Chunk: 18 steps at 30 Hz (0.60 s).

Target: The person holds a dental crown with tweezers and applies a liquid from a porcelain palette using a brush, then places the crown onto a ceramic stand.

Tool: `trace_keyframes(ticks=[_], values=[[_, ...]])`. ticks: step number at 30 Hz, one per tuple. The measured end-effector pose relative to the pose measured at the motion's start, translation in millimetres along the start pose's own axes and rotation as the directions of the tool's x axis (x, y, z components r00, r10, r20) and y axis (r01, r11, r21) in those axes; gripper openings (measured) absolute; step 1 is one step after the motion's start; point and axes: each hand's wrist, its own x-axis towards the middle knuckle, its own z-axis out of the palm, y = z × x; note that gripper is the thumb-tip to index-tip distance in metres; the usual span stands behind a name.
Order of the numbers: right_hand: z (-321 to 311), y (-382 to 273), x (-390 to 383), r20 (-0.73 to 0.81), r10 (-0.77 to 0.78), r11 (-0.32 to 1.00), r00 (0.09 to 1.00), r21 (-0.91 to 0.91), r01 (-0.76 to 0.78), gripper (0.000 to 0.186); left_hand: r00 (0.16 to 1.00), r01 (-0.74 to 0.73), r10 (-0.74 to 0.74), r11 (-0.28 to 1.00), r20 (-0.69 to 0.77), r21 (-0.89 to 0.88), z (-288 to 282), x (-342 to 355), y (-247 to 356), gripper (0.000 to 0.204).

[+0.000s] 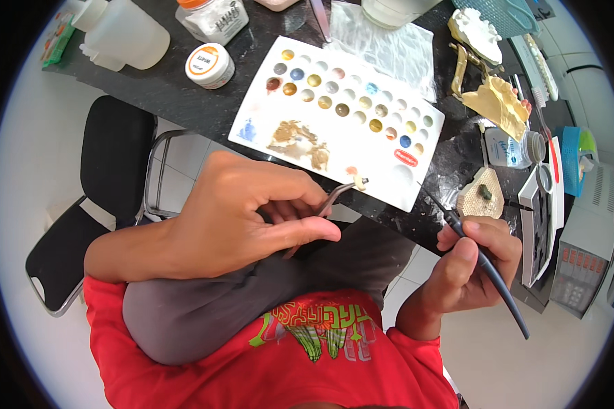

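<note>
My left hand (245,201) is closed round a pair of thin metal tweezers (333,196). At the tweezers' bent tip is a small cream tooth-shaped piece (359,183) with a dark spot beside it, just over the near edge of a white palette (378,187). Rows of round wells with coloured pastes fill the palette's far part; brown, blue and pinkish smears mark its near part. Between the thumb and fingers of my right hand (477,266) is a dark fine-tipped brush (494,276), its tip pointing at the palette's right corner.
Beyond the palette lie a crumpled clear sheet (396,51), a white-lidded jar (210,66) and a plastic bottle (126,37). To the right are a honeycomb tray (472,198), a small jar (508,148) and a yellowish dental cast (494,102). Black chairs (116,146) stand left.
</note>
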Motion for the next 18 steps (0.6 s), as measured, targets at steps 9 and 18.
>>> trace_keyframes(ticks=[9, 18], values=[[5.2, -0.5, 0.3, 0.025, 0.045, 0.996, 0.999, -0.080, -0.043, 0.011, 0.929, 0.371, -0.308, 0.773, 0.207, -0.514, 1.3, 2.6, 7.8, 0.014], [8.4, -1.2, -0.2, 0.024, 0.056, 0.993, 0.998, -0.103, -0.053, 0.008, 0.832, 0.555, -0.357, 0.542, 0.425, -0.630, -6.4, 9.2, 13.9, 0.022]])
